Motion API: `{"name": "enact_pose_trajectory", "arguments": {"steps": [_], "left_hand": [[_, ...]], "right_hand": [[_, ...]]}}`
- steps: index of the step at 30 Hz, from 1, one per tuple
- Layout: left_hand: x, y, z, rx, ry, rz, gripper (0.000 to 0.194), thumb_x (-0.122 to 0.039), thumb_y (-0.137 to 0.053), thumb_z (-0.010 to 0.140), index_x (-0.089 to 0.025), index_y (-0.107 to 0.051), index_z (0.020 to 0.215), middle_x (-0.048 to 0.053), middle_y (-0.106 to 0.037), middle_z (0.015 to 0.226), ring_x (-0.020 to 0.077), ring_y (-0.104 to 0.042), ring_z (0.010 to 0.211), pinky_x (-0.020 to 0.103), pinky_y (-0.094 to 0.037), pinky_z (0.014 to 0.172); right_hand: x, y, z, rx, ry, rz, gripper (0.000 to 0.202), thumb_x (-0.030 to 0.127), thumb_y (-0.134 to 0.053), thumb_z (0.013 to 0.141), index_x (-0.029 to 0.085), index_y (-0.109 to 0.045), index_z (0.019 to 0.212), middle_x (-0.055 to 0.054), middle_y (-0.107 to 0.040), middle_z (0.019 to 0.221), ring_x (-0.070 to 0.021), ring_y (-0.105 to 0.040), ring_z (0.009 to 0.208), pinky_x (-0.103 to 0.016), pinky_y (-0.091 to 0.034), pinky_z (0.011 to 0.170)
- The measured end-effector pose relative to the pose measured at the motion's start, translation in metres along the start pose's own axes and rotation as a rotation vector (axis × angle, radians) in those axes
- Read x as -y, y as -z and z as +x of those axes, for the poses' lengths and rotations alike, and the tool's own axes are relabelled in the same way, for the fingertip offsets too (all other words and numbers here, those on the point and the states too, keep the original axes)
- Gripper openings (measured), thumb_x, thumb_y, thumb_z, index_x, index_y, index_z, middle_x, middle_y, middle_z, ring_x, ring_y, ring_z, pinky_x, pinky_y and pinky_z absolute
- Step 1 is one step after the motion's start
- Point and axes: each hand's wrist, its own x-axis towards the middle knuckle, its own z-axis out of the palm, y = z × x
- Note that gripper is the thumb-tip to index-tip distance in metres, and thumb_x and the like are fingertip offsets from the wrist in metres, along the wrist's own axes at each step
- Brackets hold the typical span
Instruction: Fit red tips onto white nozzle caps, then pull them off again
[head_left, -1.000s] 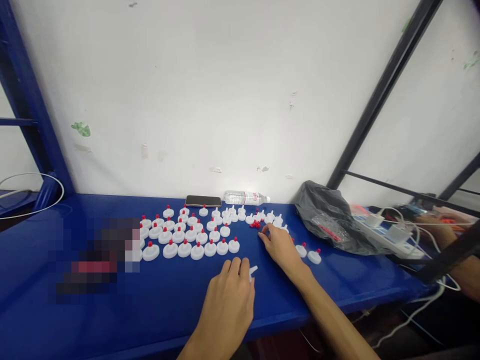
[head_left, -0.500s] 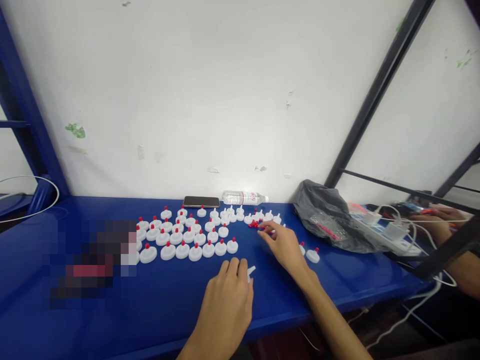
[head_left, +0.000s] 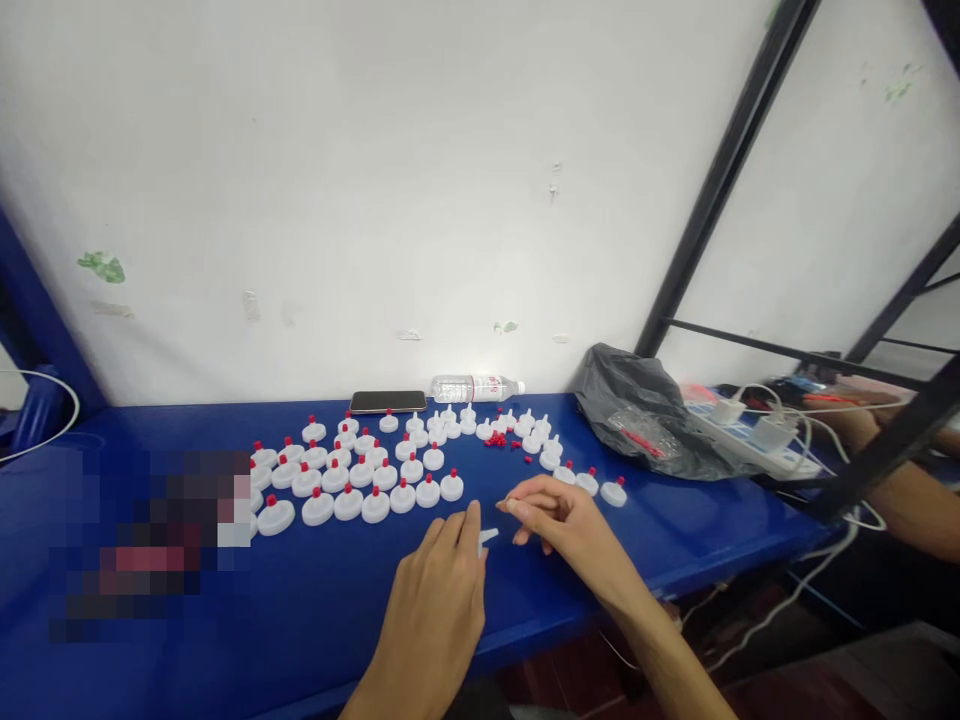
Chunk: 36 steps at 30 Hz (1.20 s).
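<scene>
left hand (head_left: 442, 590) pinching white cap (head_left: 486, 538) | right hand (head_left: 559, 520) fingers pressed together, maybe holding red tip

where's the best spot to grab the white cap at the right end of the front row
Pinch that white cap by its round rim, coming straight down from above. It sits flat on the blue table with its red tip up; only its left neighbour crowds it, so the right side is open for fingers.

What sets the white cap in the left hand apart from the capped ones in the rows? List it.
The cap in the left hand shows no red tip; the rowed caps each carry one. The held cap lies tilted on its side with its nozzle pointing right; the rowed caps stand upright on the table. The held cap sits alone; the rowed ones are lined up. Both are white plastic.
</scene>
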Motion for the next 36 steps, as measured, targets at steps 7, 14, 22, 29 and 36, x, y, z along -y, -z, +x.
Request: {"name": "enact_pose_trajectory", "arguments": {"steps": [7, 14, 22, 29, 36], "left_hand": [[0.002, -0.003, 0.000, -0.044, 0.018, 0.002, 0.042, -0.017, -0.045, 0.101, -0.018, -0.060, 0.139, 0.011, -0.074, 0.121, 0.0236, -0.071, 0.107, 0.031, -0.060, 0.078], [0.003, -0.003, -0.001, -0.120, 0.007, -0.058, 0.039, -0.020, -0.047, 0.102, -0.020, -0.059, 0.139, 0.009, -0.074, 0.124, 0.0233, -0.072, 0.108, 0.031, -0.060, 0.077], [0.008, -0.002, -0.001, -0.423, -0.068, -0.235, 0.026, -0.027, -0.063, 0.097, -0.023, -0.065, 0.122, 0.005, -0.077, 0.106, 0.0231, -0.075, 0.093, 0.033, -0.061, 0.076], [0.003, -0.003, 0.001, -0.298, -0.103, -0.338, 0.020, -0.020, -0.072, 0.088, -0.024, -0.066, 0.107, -0.001, -0.073, 0.092, 0.0195, -0.074, 0.080, 0.028, -0.059, 0.066], [0.010, -0.017, 0.000, -0.341, -0.139, -0.373, 0.029, -0.027, -0.074, 0.089, -0.018, -0.067, 0.116, -0.002, -0.076, 0.082, 0.0147, -0.069, 0.057, 0.025, -0.055, 0.053]], "right_hand": [[0.004, -0.017, -0.004, 0.078, 0.003, 0.033, 0.036, 0.054, -0.077, 0.082, 0.021, -0.079, 0.096, -0.001, -0.069, 0.065, -0.0142, -0.062, 0.058, -0.022, -0.042, 0.048], [0.000, -0.016, -0.003, 0.103, -0.015, 0.088, 0.039, 0.055, -0.078, 0.082, 0.019, -0.077, 0.097, -0.003, -0.073, 0.073, -0.0136, -0.063, 0.062, -0.021, -0.040, 0.049], [0.004, -0.019, -0.009, 0.170, 0.109, 0.010, 0.043, 0.057, -0.049, 0.102, 0.020, -0.057, 0.080, 0.002, -0.062, 0.068, -0.0115, -0.056, 0.058, -0.025, -0.044, 0.060], [0.003, -0.019, -0.013, 0.143, 0.143, -0.138, 0.054, 0.055, -0.037, 0.107, 0.021, -0.041, 0.064, 0.005, -0.044, 0.054, -0.0110, -0.041, 0.052, -0.026, -0.034, 0.056], [-0.001, -0.024, -0.017, 0.028, 0.307, -0.384, 0.045, 0.042, -0.036, 0.109, 0.022, -0.037, 0.070, 0.005, -0.043, 0.061, -0.0117, -0.038, 0.057, -0.029, -0.026, 0.059]]}}
